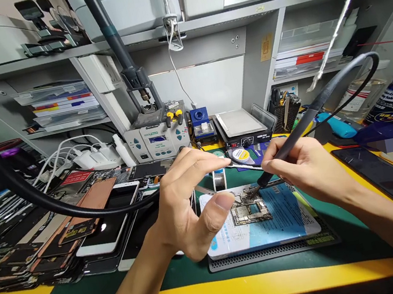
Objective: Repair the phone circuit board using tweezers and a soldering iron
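My right hand (300, 161) is closed around the dark grey handle of a soldering iron (293, 132), held like a pen. Its tip points down at a phone circuit board (249, 211), and I cannot tell whether it touches. The board lies on a blue and white flat box (288, 217). Just left of the board hovers my left hand (190, 198), fingers stretched out and thumb apart. A thin metal strip (204, 190) shows between thumb and fingers; its other end is hidden. Behind the fingers stands a solder wire spool (219, 179).
A black hose (37, 195) loops across the left side and passes behind my left hand. Stacked phones and parts (56, 237) crowd the left. At the back are a rework station (157, 138) and a hot plate (242, 126). A dark phone (387, 174) lies right.
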